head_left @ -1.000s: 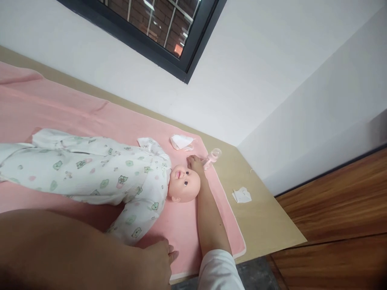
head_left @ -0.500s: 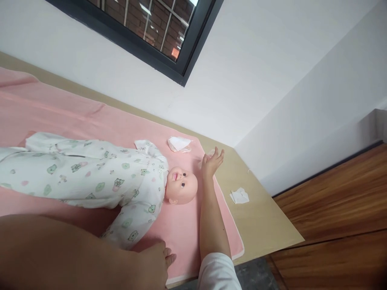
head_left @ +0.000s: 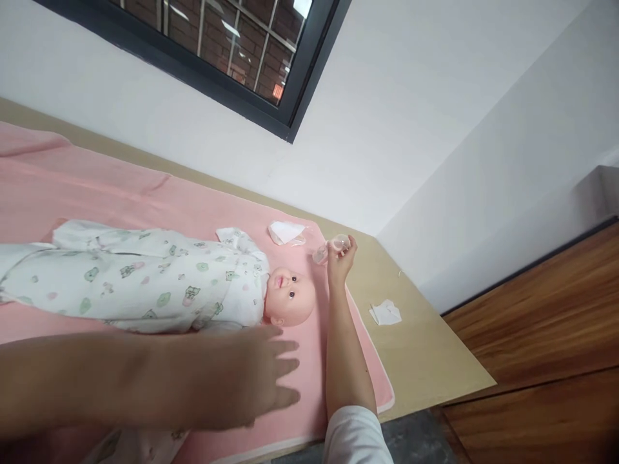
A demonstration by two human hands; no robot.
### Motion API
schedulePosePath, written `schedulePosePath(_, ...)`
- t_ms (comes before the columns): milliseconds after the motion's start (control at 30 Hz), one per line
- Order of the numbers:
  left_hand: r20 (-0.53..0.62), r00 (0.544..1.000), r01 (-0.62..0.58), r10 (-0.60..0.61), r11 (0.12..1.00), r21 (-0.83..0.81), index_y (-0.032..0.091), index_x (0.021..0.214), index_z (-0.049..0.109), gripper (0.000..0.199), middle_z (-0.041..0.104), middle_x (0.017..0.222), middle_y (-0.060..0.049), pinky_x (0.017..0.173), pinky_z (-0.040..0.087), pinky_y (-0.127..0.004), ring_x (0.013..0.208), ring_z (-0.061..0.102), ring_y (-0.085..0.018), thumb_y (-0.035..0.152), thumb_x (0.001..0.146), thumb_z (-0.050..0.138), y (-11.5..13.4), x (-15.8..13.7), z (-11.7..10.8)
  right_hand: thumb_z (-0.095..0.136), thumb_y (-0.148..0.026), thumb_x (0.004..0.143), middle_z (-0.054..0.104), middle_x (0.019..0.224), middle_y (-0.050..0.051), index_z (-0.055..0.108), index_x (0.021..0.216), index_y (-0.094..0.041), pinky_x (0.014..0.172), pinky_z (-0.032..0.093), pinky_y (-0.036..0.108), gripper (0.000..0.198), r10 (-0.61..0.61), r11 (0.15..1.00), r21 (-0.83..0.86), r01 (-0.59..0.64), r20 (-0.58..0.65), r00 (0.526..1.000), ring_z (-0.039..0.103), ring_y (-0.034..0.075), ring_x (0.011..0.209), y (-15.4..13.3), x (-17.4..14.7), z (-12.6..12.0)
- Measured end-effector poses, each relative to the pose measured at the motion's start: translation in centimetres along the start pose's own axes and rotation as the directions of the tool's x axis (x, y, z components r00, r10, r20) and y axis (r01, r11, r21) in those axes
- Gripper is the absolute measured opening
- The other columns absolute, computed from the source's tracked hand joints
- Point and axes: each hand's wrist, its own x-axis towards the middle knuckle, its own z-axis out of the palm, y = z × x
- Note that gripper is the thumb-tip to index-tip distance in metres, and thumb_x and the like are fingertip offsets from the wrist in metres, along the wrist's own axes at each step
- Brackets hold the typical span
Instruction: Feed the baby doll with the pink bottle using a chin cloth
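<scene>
A bald baby doll lies on its back on a pink mat, dressed in a white printed sleepsuit. My left hand stretches across in front of the doll's near arm, fingers spread, holding nothing; it is slightly blurred and hides part of the suit. Beyond the doll's head, my right hand has its fingers closed around a clear, rounded plastic item. Another clear plastic part shows just left of that hand; whether the two are joined I cannot tell.
Behind the doll's head lies a white folded tissue in clear wrapping. A second white tissue rests on the tan tabletop. White walls and a dark-framed window border the far side; wooden panels stand at right.
My right hand has gone from fingers raised and apart to closed around the clear plastic item. My left hand has moved up and right, its curled fingers now spread.
</scene>
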Motion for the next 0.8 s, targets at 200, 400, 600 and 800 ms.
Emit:
schedulePosePath(200, 0.072, 0.974, 0.226, -0.216, 0.954, -0.195, 0.029, 0.132, 0.06, 0.038, 0.067, 0.129, -0.004, 0.093, 0.047, -0.03, 0.113, 0.063, -0.022, 0.03, 0.094, 0.051, -6.3, 1.5, -5.2, 0.069, -0.041, 0.075, 0.043, 0.143, 0.015, 0.038, 0.137, -0.02, 0.096, 0.055, 0.034, 0.072, -0.015, 0.948, 0.317, 0.025, -0.037, 0.999, 0.054, 0.021, 0.123, -5.6, 0.3, 0.4)
schedulePosePath(400, -0.309, 0.744, 0.555, -0.593, 0.805, -0.21, 0.022, 0.13, 0.057, 0.044, 0.063, 0.132, -0.007, 0.098, 0.047, -0.037, 0.116, 0.06, -0.026, 0.045, 0.094, 0.046, -9.5, 0.3, -6.9, 0.072, -0.044, 0.075, 0.045, 0.14, 0.011, 0.04, 0.136, -0.026, 0.101, 0.053, 0.038, 0.072, -0.168, 0.883, 0.456, 0.106, 0.097, 0.981, 0.051, 0.021, 0.127, -12.0, -1.2, 0.0)
schedulePosePath(600, -0.388, 0.619, 0.605, -0.682, 0.73, -0.318, 0.024, 0.145, 0.037, 0.074, 0.06, 0.134, -0.01, 0.096, 0.048, -0.042, 0.123, 0.056, -0.031, 0.053, 0.083, 0.061, -9.3, 0.3, -7.0, 0.071, -0.049, 0.078, 0.043, 0.145, 0.008, 0.038, 0.138, -0.033, 0.104, 0.052, 0.041, 0.07, -0.3, 0.854, 0.502, 0.134, 0.267, 0.916, 0.048, 0.022, 0.132, -16.0, -4.1, 0.0)
schedulePosePath(800, -0.285, 0.6, 0.65, -0.747, 0.664, -0.37, 0.026, 0.152, 0.026, 0.088, 0.066, 0.121, -0.007, 0.078, 0.05, -0.034, 0.099, 0.066, -0.027, 0.032, 0.072, 0.062, -8.9, 1.0, -7.2, 0.071, -0.049, 0.079, 0.043, 0.144, 0.007, 0.038, 0.138, -0.034, 0.103, 0.053, 0.042, 0.069, -0.318, 0.822, 0.564, 0.079, 0.34, 0.885, 0.049, 0.022, 0.131, -18.1, -7.0, 1.1)
